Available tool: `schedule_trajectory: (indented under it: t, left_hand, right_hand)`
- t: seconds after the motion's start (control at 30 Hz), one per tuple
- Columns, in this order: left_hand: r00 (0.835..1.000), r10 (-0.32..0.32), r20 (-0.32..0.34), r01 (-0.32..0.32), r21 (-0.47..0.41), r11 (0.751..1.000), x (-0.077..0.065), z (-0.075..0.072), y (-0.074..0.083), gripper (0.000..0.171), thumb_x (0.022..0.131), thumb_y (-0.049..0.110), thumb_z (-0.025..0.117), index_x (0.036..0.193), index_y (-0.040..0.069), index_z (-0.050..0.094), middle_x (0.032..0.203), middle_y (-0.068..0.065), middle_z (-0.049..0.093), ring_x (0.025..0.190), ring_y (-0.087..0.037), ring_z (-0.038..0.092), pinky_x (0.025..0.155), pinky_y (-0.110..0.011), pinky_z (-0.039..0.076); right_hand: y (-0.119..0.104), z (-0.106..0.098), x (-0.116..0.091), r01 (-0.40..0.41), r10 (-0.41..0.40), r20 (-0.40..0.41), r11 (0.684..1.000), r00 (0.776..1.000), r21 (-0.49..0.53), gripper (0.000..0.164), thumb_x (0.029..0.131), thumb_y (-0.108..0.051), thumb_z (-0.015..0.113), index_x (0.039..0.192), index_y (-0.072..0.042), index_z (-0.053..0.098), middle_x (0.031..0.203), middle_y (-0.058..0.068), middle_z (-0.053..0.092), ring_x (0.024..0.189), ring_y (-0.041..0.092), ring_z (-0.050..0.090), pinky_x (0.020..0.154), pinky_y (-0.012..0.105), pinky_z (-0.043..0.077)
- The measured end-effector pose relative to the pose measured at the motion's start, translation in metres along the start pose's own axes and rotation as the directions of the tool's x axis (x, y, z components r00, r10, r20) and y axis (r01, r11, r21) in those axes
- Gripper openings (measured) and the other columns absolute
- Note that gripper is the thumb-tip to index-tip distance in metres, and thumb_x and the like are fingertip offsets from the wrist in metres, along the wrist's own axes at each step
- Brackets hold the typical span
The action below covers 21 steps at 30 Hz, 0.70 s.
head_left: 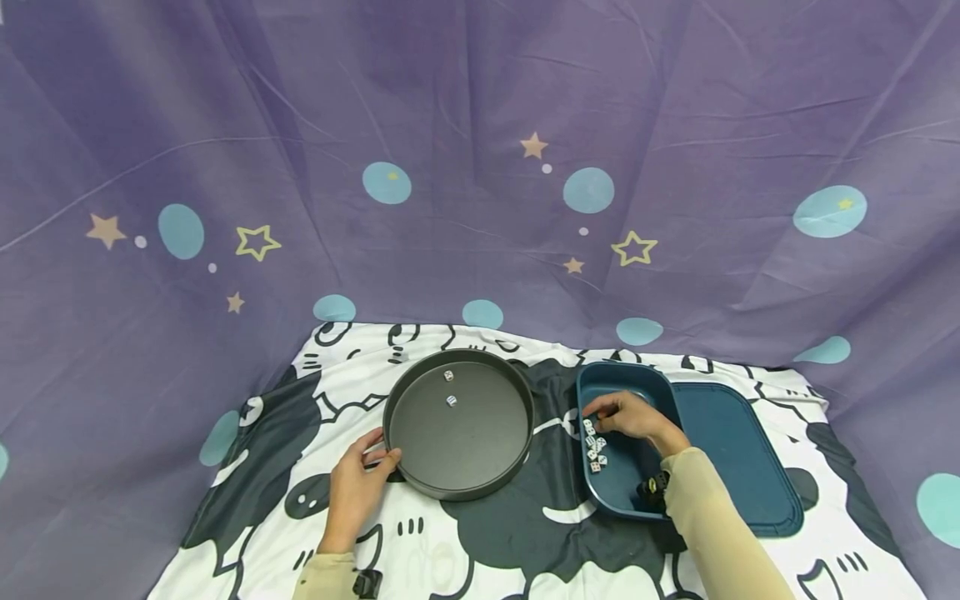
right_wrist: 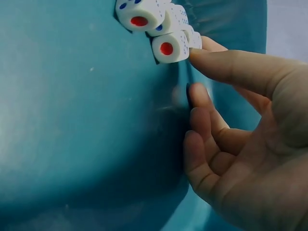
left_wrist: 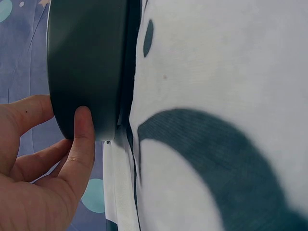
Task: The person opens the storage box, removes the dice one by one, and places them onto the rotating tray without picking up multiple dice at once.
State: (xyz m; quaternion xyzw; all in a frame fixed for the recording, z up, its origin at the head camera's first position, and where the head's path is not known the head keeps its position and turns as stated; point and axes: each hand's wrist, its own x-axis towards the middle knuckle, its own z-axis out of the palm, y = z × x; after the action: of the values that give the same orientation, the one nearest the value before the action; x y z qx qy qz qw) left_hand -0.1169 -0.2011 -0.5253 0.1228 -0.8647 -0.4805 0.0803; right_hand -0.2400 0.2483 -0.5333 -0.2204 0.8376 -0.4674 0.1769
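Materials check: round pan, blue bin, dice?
Round pan: probably coated metal, matte dark grey; thin wall, even colour, soft sheen. Dark plastic not ruled out.
Blue bin: likely moulded plastic, smooth, satin; rounded corners, soft highlights on the floor.
Dice: look like hard, opaque white plastic; rounded edges, red and blue pips. Resin possible; looks alone can't settle it.

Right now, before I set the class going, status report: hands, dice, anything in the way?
Left hand holding round pan. Right hand at dice in blue box, pinch unclear. Two other dice inside round pan. No obstruction visible.
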Motion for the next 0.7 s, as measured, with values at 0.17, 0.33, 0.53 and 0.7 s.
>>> schedule_trajectory:
  t: [0.17,0.33,0.53,0.7]
  left_hand:
    - [1.0,-0.005,0.005,0.005,0.004,1.0,-0.0004,-0.0002,0.0008,0.051,0.092,0.02,0.074,0.138,0.005,0.058,0.121,-0.018,0.068,0.105,-0.031,0.068,0.098,-0.054,0.043]
    - [1.0,-0.013,0.008,0.013,0.004,1.0,-0.0001,0.0,0.0006,0.052,0.092,0.02,0.074,0.138,0.005,0.058,0.122,-0.018,0.068,0.105,-0.031,0.068,0.097,-0.054,0.044]
    - [1.0,-0.015,0.008,0.015,0.0,1.0,0.0002,0.0,0.0001,0.052,0.092,0.021,0.075,0.138,0.005,0.058,0.119,-0.018,0.069,0.105,-0.031,0.068,0.097,-0.053,0.044]
    - [1.0,-0.007,0.001,0.007,0.001,1.0,0.0011,0.0002,-0.0006,0.051,0.091,0.021,0.075,0.137,0.005,0.06,0.116,-0.017,0.07,0.104,-0.03,0.068,0.098,-0.052,0.044]
  right_hand:
    - [0.0014,-0.0001,0.0001,-0.003,0.003,0.011,1.0,1.0,0.004,0.024,0.084,0.007,0.073,0.107,0.007,0.072,0.088,0.017,0.066,0.078,0.015,0.052,0.067,0.024,0.044]
    - [0.0031,-0.0005,0.001,0.009,-0.009,0.005,1.0,1.0,-0.015,0.023,0.083,0.004,0.075,0.106,0.006,0.073,0.086,0.015,0.066,0.076,0.014,0.051,0.065,0.023,0.042]
    - [0.0047,0.0004,0.0016,0.007,-0.007,-0.001,0.999,1.0,-0.031,0.021,0.083,0.006,0.074,0.104,0.006,0.073,0.083,0.013,0.066,0.073,0.012,0.05,0.064,0.023,0.041]
    - [0.004,0.0007,0.0017,0.002,-0.002,-0.007,1.0,1.0,-0.027,0.021,0.083,0.006,0.074,0.104,0.005,0.073,0.083,0.011,0.066,0.074,0.013,0.05,0.065,0.023,0.042]
